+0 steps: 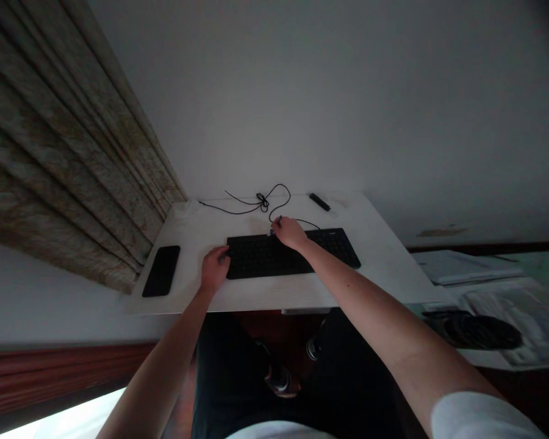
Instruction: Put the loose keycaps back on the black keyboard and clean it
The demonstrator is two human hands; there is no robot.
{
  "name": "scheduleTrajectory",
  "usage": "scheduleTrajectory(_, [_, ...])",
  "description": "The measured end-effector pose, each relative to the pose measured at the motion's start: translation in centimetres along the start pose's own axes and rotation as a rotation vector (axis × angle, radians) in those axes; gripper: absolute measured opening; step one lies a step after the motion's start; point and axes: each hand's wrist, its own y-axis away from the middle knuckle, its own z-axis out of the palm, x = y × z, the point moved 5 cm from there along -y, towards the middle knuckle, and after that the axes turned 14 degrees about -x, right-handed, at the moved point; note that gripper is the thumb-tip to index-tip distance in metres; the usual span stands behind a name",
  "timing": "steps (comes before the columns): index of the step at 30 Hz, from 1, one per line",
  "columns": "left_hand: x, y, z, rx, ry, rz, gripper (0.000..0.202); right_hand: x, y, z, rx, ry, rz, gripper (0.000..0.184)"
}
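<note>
**Well, a left hand and a right hand work at a black keyboard on a white desk**

The head camera looks down over the person's own arms, and the whole scene sits at a slant. The keyboard lies flat near the front of the desk. The left hand rests at its left end, fingers partly curled over the edge; whether they grip it or only touch it cannot be told. The right hand reaches to the keyboard's far edge, its fingers closed in a pinch on what appears to be a small plug, too small to make out clearly.

A thin black cable lies loose on the desk behind the keyboard, with a tangled knot at its middle and loops running towards the right hand. One thin length appears to meet the keyboard's far edge. As things lie, the knot remains in the cable, and the plug is not seen seated in anything.

A phone lies face up left of the keyboard, and a black stick lies at the far edge. A draped curtain hangs at the left, beside a pale wall. Papers and a round dark object sit lower right, beyond a white sleeve and dark trousers.
</note>
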Motion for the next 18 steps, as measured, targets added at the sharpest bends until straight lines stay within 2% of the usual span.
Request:
scheduleTrajectory(2, [0.0, 0.0, 0.0, 0.006, -0.002, -0.001, 0.037, -0.3, -0.3, 0.4, 0.001, -0.120, -0.048, 0.035])
scheduleTrajectory(5, [0.0, -0.1, 0.0, 0.010, 0.001, -0.008, 0.037, -3.2, -1.0, 1.9, -0.004, -0.241, -0.140, 0.035])
scheduleTrajectory(9, [-0.1, -0.1, -0.1, -0.003, 0.001, -0.012, 0.037, -8.6, -1.7, 4.5, -0.024, -0.195, -0.255, 0.034])
scheduleTrajectory(11, [-0.2, -0.1, -0.1, -0.012, 0.006, -0.009, 0.037, -10.0, -1.8, 5.3, -0.036, -0.119, -0.243, 0.034])
scheduleTrajectory(16, [-0.3, 0.0, 0.0, 0.000, 0.013, -0.009, 0.037, -9.1, -1.6, 4.5, 0.021, 0.043, -0.065, 0.038])
scheduleTrajectory(18, [-0.2, -0.1, 0.0, 0.011, 0.008, -0.008, 0.037, -8.8, -1.6, 4.0, 0.035, 0.055, -0.041, 0.040])
